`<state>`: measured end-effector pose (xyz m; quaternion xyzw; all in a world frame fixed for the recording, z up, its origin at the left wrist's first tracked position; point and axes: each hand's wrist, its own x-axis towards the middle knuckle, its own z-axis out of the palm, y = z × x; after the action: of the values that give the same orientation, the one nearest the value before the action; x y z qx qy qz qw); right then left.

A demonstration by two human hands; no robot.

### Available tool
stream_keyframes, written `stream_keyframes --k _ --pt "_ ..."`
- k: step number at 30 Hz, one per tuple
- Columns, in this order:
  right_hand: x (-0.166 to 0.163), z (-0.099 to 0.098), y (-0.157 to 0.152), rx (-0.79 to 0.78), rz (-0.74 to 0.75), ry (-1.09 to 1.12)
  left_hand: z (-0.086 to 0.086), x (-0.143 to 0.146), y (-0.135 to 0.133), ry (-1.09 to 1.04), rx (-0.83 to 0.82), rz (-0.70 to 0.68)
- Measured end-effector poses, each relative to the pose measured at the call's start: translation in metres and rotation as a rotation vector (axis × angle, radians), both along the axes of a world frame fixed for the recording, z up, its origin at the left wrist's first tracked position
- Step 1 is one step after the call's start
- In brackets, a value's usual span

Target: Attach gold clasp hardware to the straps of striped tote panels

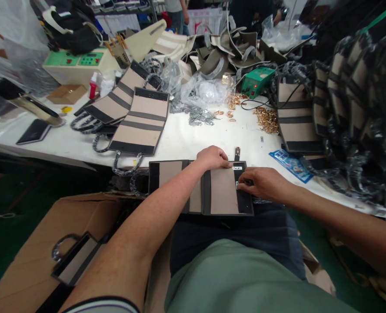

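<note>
A flat beige-and-black bag panel lies at the table's near edge, partly over my lap. My left hand rests curled on its top edge, pressing it down. My right hand pinches a small metal piece against the black strip on the panel's right side. A short black strap tab sticks out just beyond the panel's top edge.
More bag panels with wrapped handles lie at left; a tall stack stands at right. Gold fittings and silver hardware are scattered mid-table near a green device. A cardboard box holds a panel lower left.
</note>
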<state>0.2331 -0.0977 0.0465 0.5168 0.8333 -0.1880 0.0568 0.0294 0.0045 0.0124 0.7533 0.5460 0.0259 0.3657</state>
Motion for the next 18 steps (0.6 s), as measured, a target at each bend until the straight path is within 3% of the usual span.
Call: stream_keyframes --k 18 --pt "-0.003 -0.012 -0.024 0.098 -0.073 -0.069 -0.004 0.001 0.001 -0.013 0.005 0.0"
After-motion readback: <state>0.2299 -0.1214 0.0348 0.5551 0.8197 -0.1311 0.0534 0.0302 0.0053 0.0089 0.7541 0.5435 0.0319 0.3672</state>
